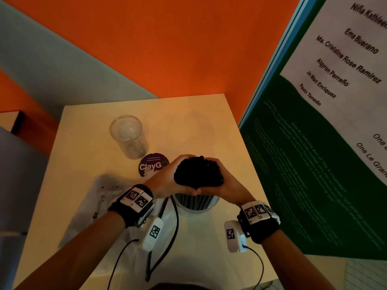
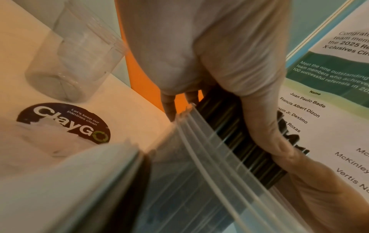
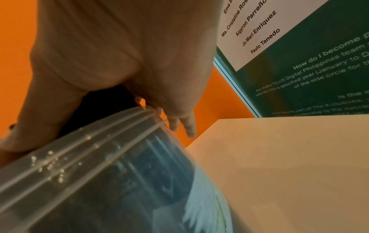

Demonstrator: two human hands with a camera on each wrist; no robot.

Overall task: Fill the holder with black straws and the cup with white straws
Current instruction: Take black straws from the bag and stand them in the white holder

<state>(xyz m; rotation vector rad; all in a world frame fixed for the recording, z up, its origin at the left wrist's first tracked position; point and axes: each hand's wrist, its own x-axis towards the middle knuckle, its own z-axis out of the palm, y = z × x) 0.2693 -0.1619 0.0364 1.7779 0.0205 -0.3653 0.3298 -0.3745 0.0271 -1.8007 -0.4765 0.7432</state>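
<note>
Left hand (image 1: 165,178) and right hand (image 1: 228,185) together clasp a black straw bundle (image 1: 198,172) standing in the clear ribbed holder (image 1: 195,203). The clear cup (image 1: 128,137) stands beyond the left hand. Bare table (image 1: 209,122) stretches ahead to its far edge.

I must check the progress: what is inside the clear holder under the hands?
Black straws stand inside the holder, their tops bundled between the left hand and the right hand. The holder's bottom is hidden.

"ClayGO" on round sticker (image 1: 153,167)
</note>
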